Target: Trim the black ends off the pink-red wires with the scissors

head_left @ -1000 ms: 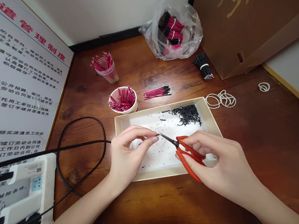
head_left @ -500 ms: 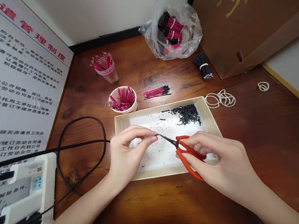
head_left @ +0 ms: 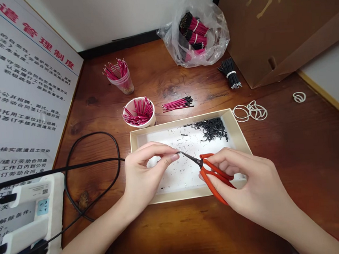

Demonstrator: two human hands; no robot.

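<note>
My left hand is closed in a pinch above the left part of a shallow cream box. A tiny dark tip shows between its thumb and forefinger. A long black cord runs in from the left to the back of this hand; whether the tip belongs to it is hidden. My right hand is closed around the orange handles of small scissors. Their dark, narrow blades point left, with the points at the pinched tip. Beneath, the box holds a pile of short black pieces and scattered tiny bits.
Two cups of red wires and a small row of red-and-black wires stand or lie behind the box. Farther back are a clear bag, a black wire bundle and rubber bands. A power strip is left.
Both hands stay almost in place. The scissors' points have shifted very slightly to the right at the pinched tip.
</note>
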